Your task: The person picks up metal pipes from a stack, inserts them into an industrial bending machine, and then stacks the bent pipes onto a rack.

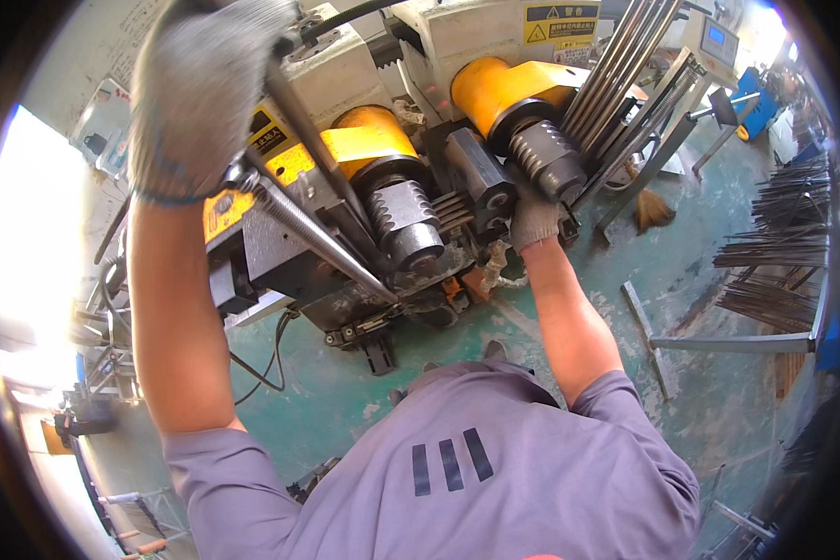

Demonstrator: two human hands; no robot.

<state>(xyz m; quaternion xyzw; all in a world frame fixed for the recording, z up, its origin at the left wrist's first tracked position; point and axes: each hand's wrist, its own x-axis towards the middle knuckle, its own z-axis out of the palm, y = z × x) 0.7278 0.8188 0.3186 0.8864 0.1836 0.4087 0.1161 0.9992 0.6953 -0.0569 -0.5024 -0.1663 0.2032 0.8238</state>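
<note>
The person's left hand (210,103), in a pale knitted glove, is raised large and blurred at the upper left of the frame; whether it is closed around anything cannot be told. Just beside it, a dark bar (317,149) slants down toward the middle, and a ridged metal rod (313,233) slopes below that bar to the machine's lower edge. The right hand (535,219), also gloved, reaches in right of the upper middle, between a black block (481,173) and the right grooved roller (548,157). Its fingers are hidden, so its grip cannot be told either.

The machine (294,257) fills the upper middle of the frame. Its left grooved roller (404,219) sits left of the block, with several thin bars (453,211) showing between the two. A yellow cover (371,138) stands above the left roller and another yellow cover (495,89) above the right one.

At the upper right, long metal rods (625,70) lean in a bundle near a box with a small blue screen (716,37). Below them, a brush (655,211) rests on the green floor (579,303). Dark rods (775,252) lie piled at the right edge.
</note>
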